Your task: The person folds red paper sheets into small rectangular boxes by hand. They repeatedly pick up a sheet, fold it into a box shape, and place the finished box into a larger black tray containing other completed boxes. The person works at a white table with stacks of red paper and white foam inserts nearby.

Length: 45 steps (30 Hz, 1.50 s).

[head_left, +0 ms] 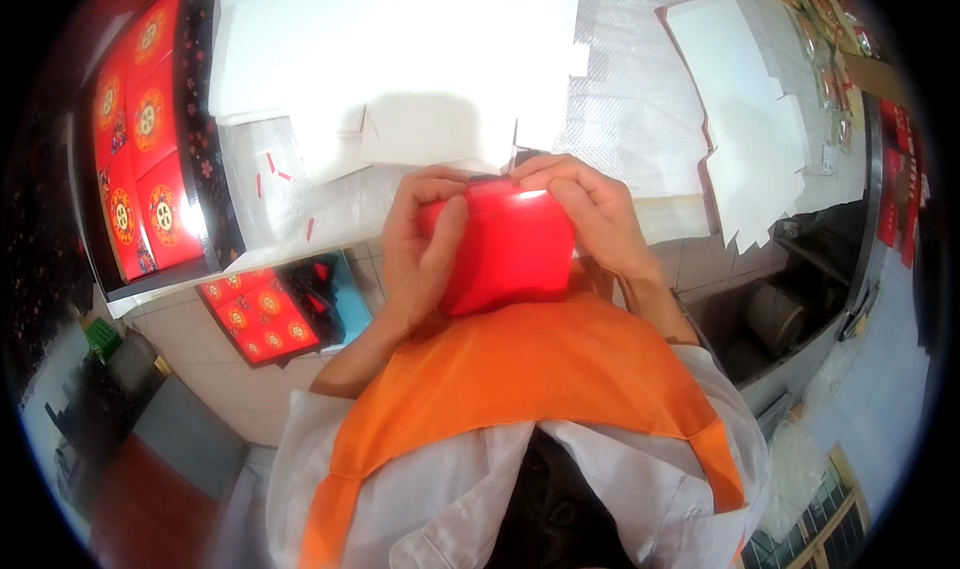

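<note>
A glossy red cardboard box [510, 249], partly folded as far as I can see, is held against my orange apron at the table's near edge. My left hand [425, 234] grips its left side, thumb on the red face and fingers curled behind. At the upper right corner, my right hand [590, 204] pinches the top edge with its fingers bent over it. The far side of the box is hidden. Just beyond my hands lie flat white card blanks [400, 49] in a stack.
More white blanks [735, 109] lie at the right of the plastic-covered table [630, 99]. A tray of red printed boxes [150, 119] stands at the left; another batch of red boxes [260, 314] sits lower, near the floor. Small red scraps [270, 164] dot the table.
</note>
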Each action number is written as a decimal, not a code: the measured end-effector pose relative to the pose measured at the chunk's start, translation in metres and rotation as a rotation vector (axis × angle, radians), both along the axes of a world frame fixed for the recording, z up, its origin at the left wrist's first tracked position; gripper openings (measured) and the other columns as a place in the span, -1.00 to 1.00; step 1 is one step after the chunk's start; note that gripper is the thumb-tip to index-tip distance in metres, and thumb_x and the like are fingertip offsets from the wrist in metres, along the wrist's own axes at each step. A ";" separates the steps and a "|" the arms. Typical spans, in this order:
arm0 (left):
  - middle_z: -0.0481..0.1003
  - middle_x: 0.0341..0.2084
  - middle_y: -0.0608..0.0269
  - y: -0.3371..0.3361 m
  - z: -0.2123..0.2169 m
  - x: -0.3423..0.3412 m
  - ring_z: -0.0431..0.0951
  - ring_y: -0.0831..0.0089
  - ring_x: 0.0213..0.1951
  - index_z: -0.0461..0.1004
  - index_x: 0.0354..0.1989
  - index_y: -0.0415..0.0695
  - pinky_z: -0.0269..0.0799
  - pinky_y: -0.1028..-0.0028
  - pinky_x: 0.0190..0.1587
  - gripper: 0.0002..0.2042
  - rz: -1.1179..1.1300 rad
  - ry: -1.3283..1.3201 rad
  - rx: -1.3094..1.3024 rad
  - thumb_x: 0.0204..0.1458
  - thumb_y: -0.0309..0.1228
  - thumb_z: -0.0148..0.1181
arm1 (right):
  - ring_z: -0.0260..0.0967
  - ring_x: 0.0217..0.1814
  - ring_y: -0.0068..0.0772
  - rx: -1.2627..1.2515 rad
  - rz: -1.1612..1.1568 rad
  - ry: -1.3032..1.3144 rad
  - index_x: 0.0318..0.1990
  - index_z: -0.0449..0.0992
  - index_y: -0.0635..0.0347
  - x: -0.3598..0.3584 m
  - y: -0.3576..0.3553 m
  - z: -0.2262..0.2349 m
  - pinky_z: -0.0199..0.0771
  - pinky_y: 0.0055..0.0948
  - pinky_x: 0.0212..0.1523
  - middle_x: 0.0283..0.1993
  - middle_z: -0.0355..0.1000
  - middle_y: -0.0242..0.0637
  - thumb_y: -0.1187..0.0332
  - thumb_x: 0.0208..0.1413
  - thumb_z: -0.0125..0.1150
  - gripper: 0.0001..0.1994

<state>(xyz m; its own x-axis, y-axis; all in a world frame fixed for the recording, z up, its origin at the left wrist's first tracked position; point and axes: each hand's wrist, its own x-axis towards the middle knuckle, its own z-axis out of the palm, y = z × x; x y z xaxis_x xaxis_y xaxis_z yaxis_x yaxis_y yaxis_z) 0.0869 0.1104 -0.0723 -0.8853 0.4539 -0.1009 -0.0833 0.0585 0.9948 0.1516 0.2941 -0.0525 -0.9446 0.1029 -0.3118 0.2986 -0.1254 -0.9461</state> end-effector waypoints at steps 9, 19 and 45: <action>0.44 -0.32 0.20 0.000 -0.003 0.003 0.40 0.46 -0.20 0.37 -0.47 -0.26 0.26 0.56 -0.10 -0.97 0.063 -0.018 0.030 -0.03 -0.63 0.05 | 0.11 0.19 -0.27 0.085 0.067 0.206 -0.16 0.45 0.35 0.016 0.002 -0.015 0.06 -0.37 0.19 0.05 0.30 -0.16 0.43 0.20 -0.24 -0.71; 0.44 -0.25 0.13 -0.005 -0.012 0.004 0.40 0.39 -0.12 0.39 -0.50 -0.27 0.25 0.49 -0.02 -0.91 0.039 0.011 -0.004 0.01 -0.57 -0.01 | 0.16 0.16 -0.27 0.180 -0.020 0.212 -0.23 0.44 0.29 0.021 -0.008 -0.010 0.13 -0.36 0.15 0.04 0.30 -0.14 0.56 0.08 -0.06 -0.85; -0.12 0.23 0.05 -0.133 0.088 -0.149 0.01 0.21 0.21 -0.25 0.30 0.01 0.07 0.28 0.16 0.07 0.112 0.186 0.084 -0.40 -0.11 0.35 | 0.11 0.18 -0.34 0.341 0.298 0.632 0.10 0.21 0.28 -0.276 -0.073 0.028 0.12 -0.36 0.13 0.15 0.19 -0.20 0.26 0.15 -0.07 -0.60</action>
